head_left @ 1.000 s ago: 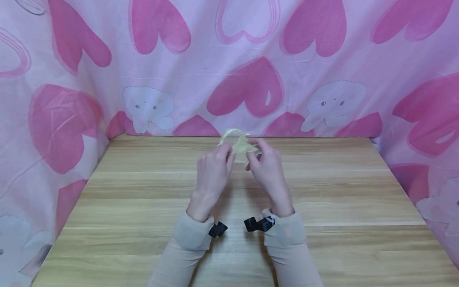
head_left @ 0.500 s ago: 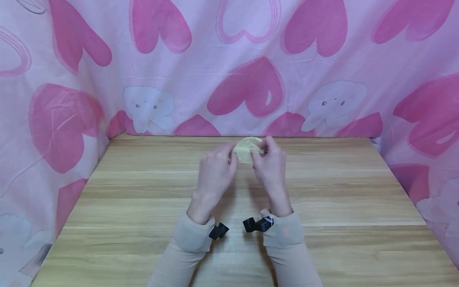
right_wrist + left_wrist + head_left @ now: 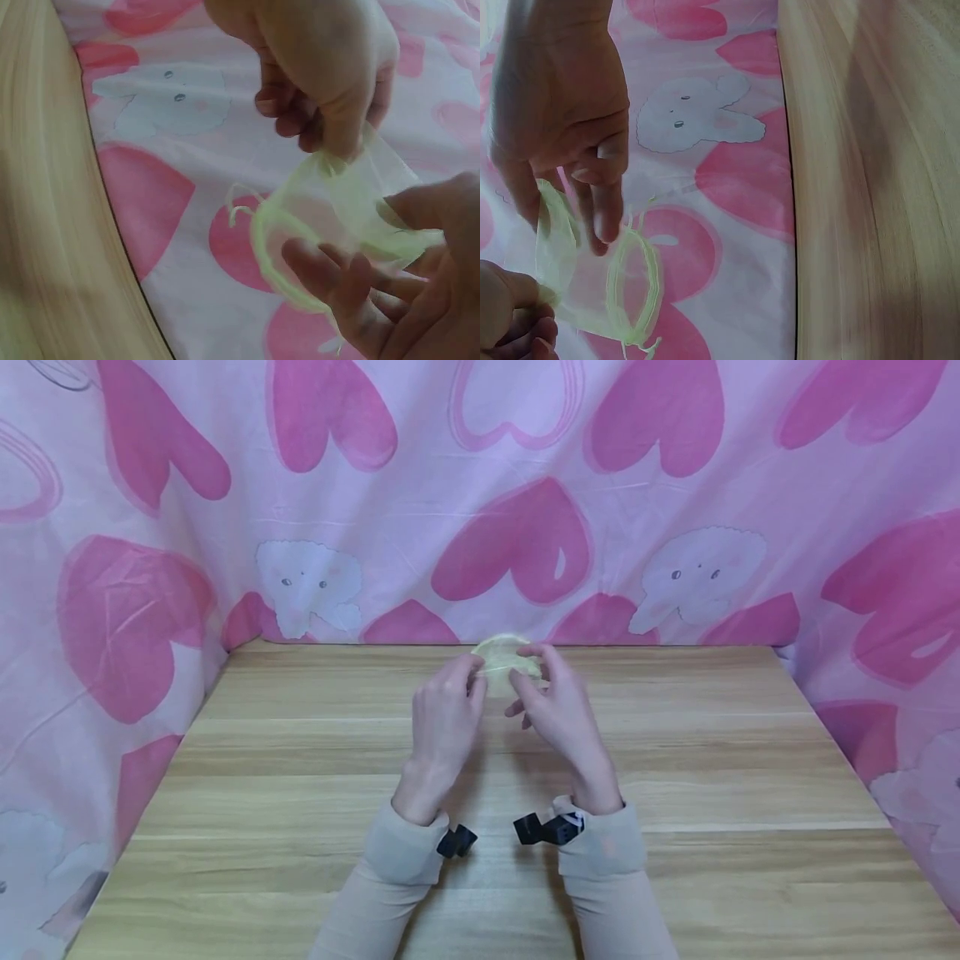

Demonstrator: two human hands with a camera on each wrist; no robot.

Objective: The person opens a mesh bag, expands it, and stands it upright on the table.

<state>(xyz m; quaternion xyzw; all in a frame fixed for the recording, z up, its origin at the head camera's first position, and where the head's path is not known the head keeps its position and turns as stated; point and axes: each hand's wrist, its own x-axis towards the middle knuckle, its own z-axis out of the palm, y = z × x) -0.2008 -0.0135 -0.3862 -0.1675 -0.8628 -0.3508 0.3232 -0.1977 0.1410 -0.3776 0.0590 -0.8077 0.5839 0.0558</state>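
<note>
A sheer pale yellow-green drawstring pouch (image 3: pixel 499 653) is held up between both hands above the far part of the table. My left hand (image 3: pixel 447 722) pinches one bottom corner between thumb and fingertips. At the other corner, my right hand (image 3: pixel 564 718) has its thumb and index finger on the cloth, while its other fingers spread loosely beside the pouch. In the left wrist view the pouch's mouth shows as an oval ringed by the drawstring (image 3: pixel 655 281), with loose string ends hanging. The right wrist view shows the thin fabric (image 3: pixel 300 196) stretched between the hands.
The wood-grain table (image 3: pixel 480 902) lies beneath the hands. A pink curtain (image 3: pixel 405 527) with hearts and cartoon animals stands along the back and both sides. Each sleeve cuff carries a small black camera (image 3: pixel 456 841).
The pouch has been turned and spread; folded between the hands half a second ago, its rounded rim now shows on the far side. My right hand's lower fingers have loosened outward.
</note>
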